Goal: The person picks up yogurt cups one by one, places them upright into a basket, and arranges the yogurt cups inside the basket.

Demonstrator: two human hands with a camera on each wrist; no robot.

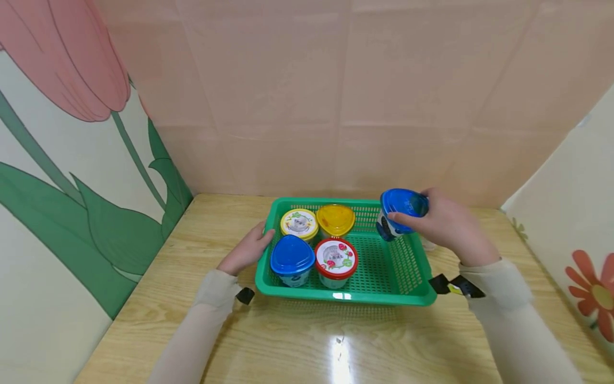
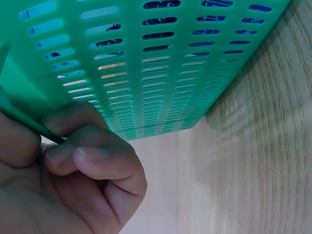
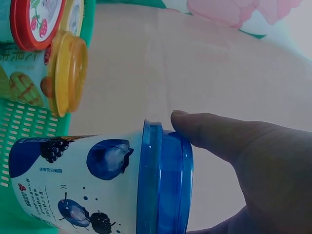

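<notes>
My right hand (image 1: 448, 223) grips a yogurt cup by its blue lid (image 1: 403, 202), tilted above the right end of the green basket (image 1: 345, 297). Blueberries and blackberries are printed on the cup's white wall (image 3: 109, 158) in the right wrist view. At the left side, my left hand (image 1: 247, 249) holds the basket's rim, fingers curled over it in the left wrist view. Inside the basket's left half stand a yellow-rimmed white-lidded cup (image 1: 299, 224), a yellow-lidded cup (image 1: 336, 220), a blue-lidded cup (image 1: 292, 256) and a red-rimmed cup (image 1: 335, 258).
The basket sits on a wood-grain table (image 1: 288, 346). Beyond its right side a small pale thing (image 1: 428, 244) shows, mostly hidden by the right hand and basket. A pinkish covered wall (image 1: 336, 96) rises behind, with flower-painted walls at both sides.
</notes>
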